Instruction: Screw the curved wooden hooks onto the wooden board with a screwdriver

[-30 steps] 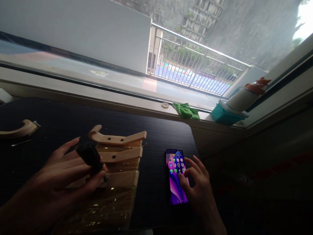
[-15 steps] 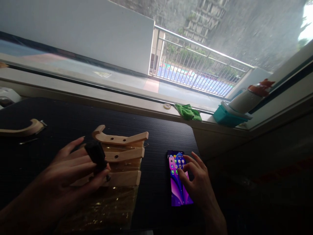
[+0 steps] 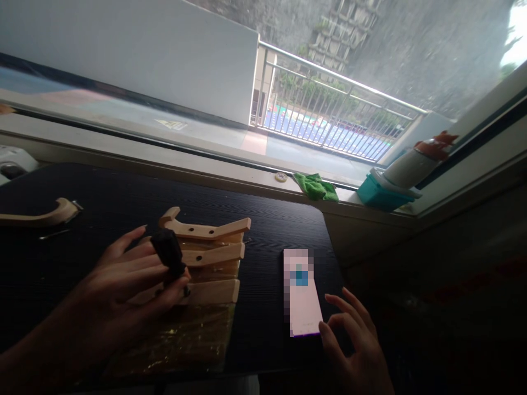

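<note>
Currently gripping a black-handled tool (image 3: 168,249) in the left hand (image 3: 127,277) over pale, drilled wooden pieces (image 3: 220,254). Also loosely curling the free right hand (image 3: 357,339) beside a pink-screened rectangular smartphone (image 3: 303,302).

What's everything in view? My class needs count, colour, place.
table: one, black, centre
windowsill: one, pale, behind
phone: one, pinkish screen, table's right
package: one, brownish, table's front
wooden pieces: three, tan, on package
curved piece: one, tan, table's left
rod: one, silvery, below curved piece
tool: one, black, over package
cloth: one, green, windowsill
ring: one, pale, windowsill
box: one, teal, windowsill
bottle: one, white and orange, by box
railing: one, silvery, outside
object: one, white, far left
left hand: one, holding tool
right hand: one, beside phone
</note>
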Demonstrator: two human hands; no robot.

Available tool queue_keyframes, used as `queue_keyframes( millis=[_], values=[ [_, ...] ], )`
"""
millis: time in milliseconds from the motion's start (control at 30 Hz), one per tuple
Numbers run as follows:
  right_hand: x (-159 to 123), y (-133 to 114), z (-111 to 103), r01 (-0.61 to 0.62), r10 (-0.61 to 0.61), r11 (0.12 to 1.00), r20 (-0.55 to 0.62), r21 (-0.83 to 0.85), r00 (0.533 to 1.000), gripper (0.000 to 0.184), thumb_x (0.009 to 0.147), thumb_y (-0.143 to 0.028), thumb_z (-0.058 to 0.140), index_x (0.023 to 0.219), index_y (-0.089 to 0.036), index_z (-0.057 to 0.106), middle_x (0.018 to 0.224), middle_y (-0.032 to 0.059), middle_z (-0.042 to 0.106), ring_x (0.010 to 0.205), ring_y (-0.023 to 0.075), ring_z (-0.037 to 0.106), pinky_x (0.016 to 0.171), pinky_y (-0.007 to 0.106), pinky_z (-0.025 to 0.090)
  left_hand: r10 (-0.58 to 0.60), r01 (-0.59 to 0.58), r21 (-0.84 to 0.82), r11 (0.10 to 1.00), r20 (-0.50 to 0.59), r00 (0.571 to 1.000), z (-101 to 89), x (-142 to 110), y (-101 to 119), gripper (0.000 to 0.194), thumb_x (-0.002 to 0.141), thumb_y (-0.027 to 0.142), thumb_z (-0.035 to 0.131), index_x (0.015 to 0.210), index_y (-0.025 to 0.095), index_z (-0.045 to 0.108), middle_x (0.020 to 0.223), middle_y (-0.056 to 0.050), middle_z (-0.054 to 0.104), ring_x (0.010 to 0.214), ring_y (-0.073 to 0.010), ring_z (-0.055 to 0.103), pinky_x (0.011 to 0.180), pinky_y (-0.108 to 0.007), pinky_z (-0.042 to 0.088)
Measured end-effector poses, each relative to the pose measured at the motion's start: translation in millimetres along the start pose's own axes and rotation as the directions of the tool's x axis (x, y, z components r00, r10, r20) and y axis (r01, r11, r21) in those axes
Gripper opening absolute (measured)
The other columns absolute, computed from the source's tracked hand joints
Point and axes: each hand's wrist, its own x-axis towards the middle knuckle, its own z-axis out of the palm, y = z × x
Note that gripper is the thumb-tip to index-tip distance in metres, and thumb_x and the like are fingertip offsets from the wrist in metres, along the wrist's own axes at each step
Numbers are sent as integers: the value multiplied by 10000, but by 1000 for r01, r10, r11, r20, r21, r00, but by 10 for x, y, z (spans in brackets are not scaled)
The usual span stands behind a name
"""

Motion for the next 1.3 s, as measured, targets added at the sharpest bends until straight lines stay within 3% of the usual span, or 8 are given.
queue_keyframes(
  millis=[267,433,567,800,1067,1300],
  values=[
    [-128,-14,-24,6,-6,1000,-6,-28,1000,213,820,-369,542,658,-233,564,1104,65,647,1228,310,409,945,519,383,67,-66,14,998,-32,997,23,-26,-4,109,792,289,549,855,300,638,890,52,660,930,-191,576,1089,-399,206],
    [-101,37,-62,89,-85,991,44,-104,995,181,803,-371,570,685,-237,594,1103,55,649,1202,309,444,897,501,428,61,-61,16,998,5,998,-4,-13,18,121,824,282,534,867,283,647,890,45,657,905,-175,568,1089,-417,194],
    [-101,10,-65,43,-43,997,-7,-57,999,211,823,-391,539,691,-233,585,1098,60,648,1218,308,425,935,521,387,55,-56,29,998,35,998,-38,29,65,128,828,290,530,823,273,657,843,49,670,896,-168,566,1085,-406,181],
    [-132,-13,-85,27,-27,998,3,-61,1000,210,822,-400,545,702,-235,594,1113,68,643,1225,306,417,948,532,375,27,-28,5,1000,89,996,-49,35,70,116,821,280,535,802,266,648,863,56,674,890,-153,595,1092,-419,161],
    [-111,80,-167,164,-148,969,93,-187,985,148,805,-372,578,766,-248,647,1124,38,654,1169,303,495,855,482,478,51,-53,29,998,57,997,-73,14,101,109,812,266,548,790,246,652,842,43,678,878,-159,608,1092,-433,139],
    [-156,-61,-135,92,-88,987,38,-129,995,181,827,-391,550,752,-248,633,1110,41,655,1194,295,460,917,504,410,46,-49,33,998,94,994,-82,48,114,146,827,288,533,759,218,640,819,22,665,894,-172,599,1087,-453,125]
  ],
)
